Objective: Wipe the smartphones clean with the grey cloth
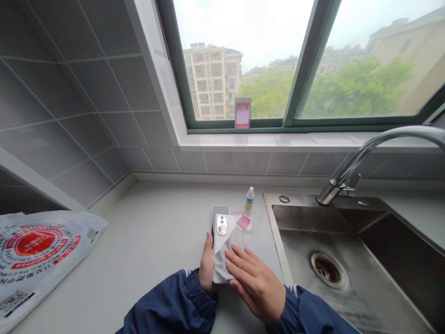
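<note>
My hands on the phone at the counter, cloth pressed to its back.

My left hand (pixel 207 269) grips the white phone (pixel 222 241) by its left edge, closed around it, back side up, its long axis running straight away from me with the camera bump at the far end. My right hand (pixel 255 280) lies open and flat, fingers pressing a thin cloth (pixel 222 260) onto the near half, so it is the nearer hand to the cloth. Just past the phone sit a second dark phone (pixel 219 209), a pink packet (pixel 244 222) and a small bottle (pixel 249 198); the sink (pixel 278 232) lies to the right.
</note>
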Tool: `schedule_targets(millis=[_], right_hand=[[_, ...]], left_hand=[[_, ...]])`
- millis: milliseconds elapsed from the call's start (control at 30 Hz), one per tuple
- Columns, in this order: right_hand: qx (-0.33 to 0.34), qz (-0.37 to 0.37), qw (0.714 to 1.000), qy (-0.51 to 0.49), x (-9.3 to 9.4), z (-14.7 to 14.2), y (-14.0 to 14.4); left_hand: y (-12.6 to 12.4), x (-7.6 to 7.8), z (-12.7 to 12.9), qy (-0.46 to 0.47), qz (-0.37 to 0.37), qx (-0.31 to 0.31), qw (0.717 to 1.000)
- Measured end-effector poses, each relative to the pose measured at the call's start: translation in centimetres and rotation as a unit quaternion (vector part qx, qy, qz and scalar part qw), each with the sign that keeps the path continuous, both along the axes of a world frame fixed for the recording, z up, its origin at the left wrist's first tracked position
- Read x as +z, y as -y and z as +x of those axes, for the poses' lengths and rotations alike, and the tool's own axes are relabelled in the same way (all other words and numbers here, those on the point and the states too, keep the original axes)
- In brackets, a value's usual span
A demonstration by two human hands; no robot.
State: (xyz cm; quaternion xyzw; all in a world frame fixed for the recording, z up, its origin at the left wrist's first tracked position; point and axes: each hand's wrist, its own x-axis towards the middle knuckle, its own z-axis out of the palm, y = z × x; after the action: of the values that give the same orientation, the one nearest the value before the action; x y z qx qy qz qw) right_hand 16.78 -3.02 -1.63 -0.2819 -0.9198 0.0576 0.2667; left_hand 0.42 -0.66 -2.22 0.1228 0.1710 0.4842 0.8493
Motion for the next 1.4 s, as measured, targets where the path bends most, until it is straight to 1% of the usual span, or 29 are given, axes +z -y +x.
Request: schedule_targets(millis=[67,167,233,300,367,433,500,567,667,767,867,933,1000,1100,1167,1233,1300,1400], right_hand=[[0.005,0.002,1.000,-0.001,0.0,-0.1,0.1],[0.022,0.000,1.000,-0.019,0.1,-0.1,0.4],[0.039,-0.010,0.998,-0.049,0.4,-0.1,0.6],[0.046,-0.029,0.993,-0.104,0.8,-0.1,0.8],[0.026,-0.052,0.980,-0.188,1.1,-0.2,1.1],[-0.022,-0.071,0.962,-0.262,1.2,-0.3,1.2],[-0.081,-0.094,0.951,-0.284,1.2,-0.4,1.3],[-0.121,-0.140,0.944,-0.271,0.9,-0.4,1.2],[-0.134,-0.201,0.933,-0.267,0.4,-0.4,0.9],[-0.126,-0.202,0.940,-0.243,-0.2,-0.5,0.6],[-0.119,-0.199,0.956,-0.179,-0.7,-0.6,0.6],[-0.115,-0.194,0.962,-0.151,-0.9,-0.7,0.7],[-0.120,-0.185,0.965,-0.141,-1.0,-0.8,0.8],[-0.136,-0.177,0.966,-0.131,-0.8,-0.8,1.2],[-0.136,-0.186,0.965,-0.125,-0.6,-0.8,1.4],[-0.133,-0.201,0.963,-0.124,-0.3,-0.8,1.6],[-0.140,-0.215,0.957,-0.133,0.0,-0.7,1.5],[-0.145,-0.253,0.940,-0.178,0.3,-0.5,1.0]], left_hand=[[-0.1,0.3,-0.2,-0.006,0.003,-0.006,1.000],[-0.2,0.7,-0.6,-0.007,-0.012,-0.020,1.000],[-0.3,0.7,-0.7,-0.007,-0.021,-0.015,1.000],[-0.3,0.6,-0.8,-0.010,-0.022,0.001,1.000],[-0.2,0.5,-0.7,-0.024,-0.010,0.025,0.999],[-0.2,0.6,-0.5,-0.051,0.011,0.045,0.998],[-0.1,0.9,-0.3,-0.075,0.032,0.052,0.995],[0.0,1.0,-0.1,-0.082,0.036,0.051,0.995],[0.2,0.8,0.1,-0.086,0.039,0.053,0.994],[0.5,0.1,0.2,-0.110,0.046,0.018,0.993],[0.8,-0.5,0.3,-0.130,0.028,-0.018,0.991],[1.0,-0.4,0.4,-0.149,0.025,-0.015,0.988],[1.0,-0.2,0.4,-0.172,0.050,0.008,0.984],[0.8,-0.3,0.4,-0.205,0.126,0.051,0.969],[0.4,-0.6,0.1,-0.240,0.163,0.055,0.955],[0.1,-1.1,-0.1,-0.284,0.174,0.038,0.942],[-0.2,-1.3,-0.4,-0.326,0.178,0.035,0.928],[-0.4,-0.8,-0.6,-0.372,0.189,0.051,0.907]])
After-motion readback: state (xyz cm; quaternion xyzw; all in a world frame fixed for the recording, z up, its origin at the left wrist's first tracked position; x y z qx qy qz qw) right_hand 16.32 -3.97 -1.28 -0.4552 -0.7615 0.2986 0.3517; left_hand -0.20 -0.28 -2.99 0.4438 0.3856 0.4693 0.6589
